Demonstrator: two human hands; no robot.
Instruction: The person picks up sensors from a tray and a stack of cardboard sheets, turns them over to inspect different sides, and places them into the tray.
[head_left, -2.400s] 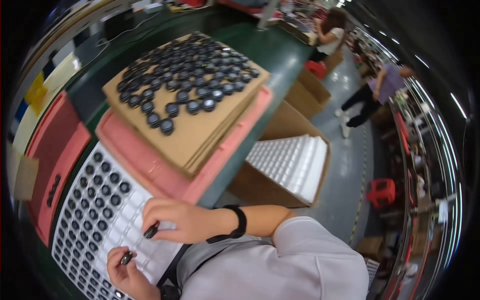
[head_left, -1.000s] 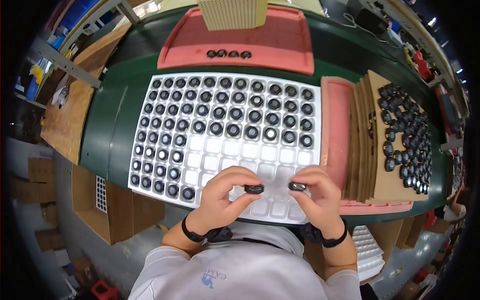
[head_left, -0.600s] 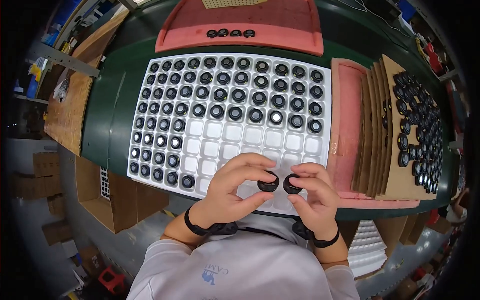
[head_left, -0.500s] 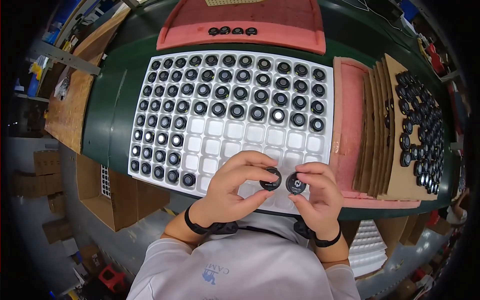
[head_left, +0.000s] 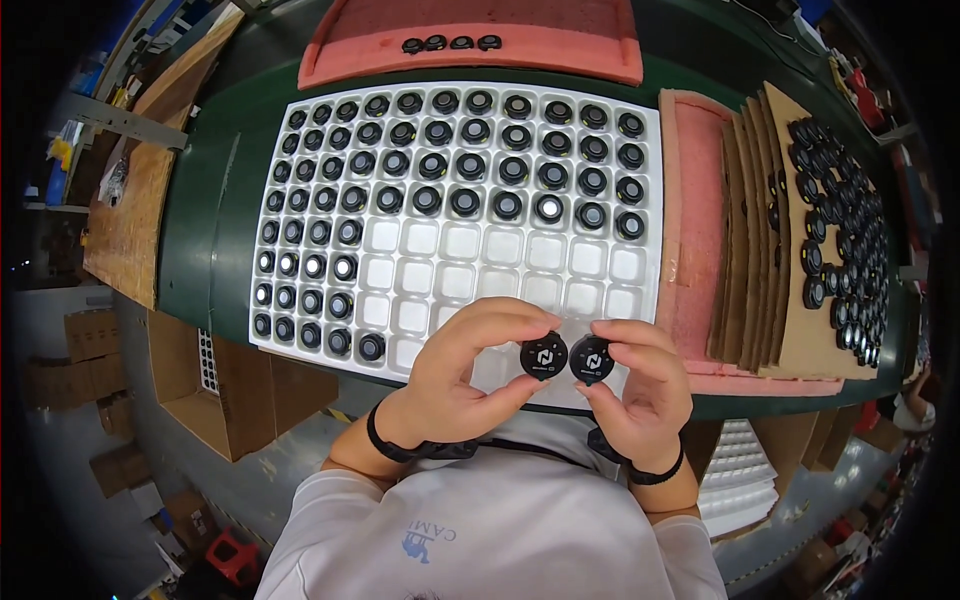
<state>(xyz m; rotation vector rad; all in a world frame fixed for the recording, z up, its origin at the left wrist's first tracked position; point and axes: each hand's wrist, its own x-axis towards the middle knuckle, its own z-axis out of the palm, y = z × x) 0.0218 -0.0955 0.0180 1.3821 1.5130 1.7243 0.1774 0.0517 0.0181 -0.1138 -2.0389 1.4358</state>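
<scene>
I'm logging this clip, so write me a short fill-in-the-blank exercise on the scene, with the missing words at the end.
1. Between them, the left hand and the right hand hold ____ round black discs.
2. The compartment tray beneath the hands is coloured ____.
3. On the far pink tray lies a row of ____ small black pieces.
4. The stack of cardboard sheets stands to the person's ____.

Missing words: two; white; four; right.

Bench [head_left: 205, 250]: dark green, spanning the middle
Wooden board [head_left: 125, 225]: brown, upper left
Floor [head_left: 285, 500]: grey, lower left
Stool [head_left: 232, 556]: red, bottom left
Cartons [head_left: 92, 336]: brown, far left
</scene>
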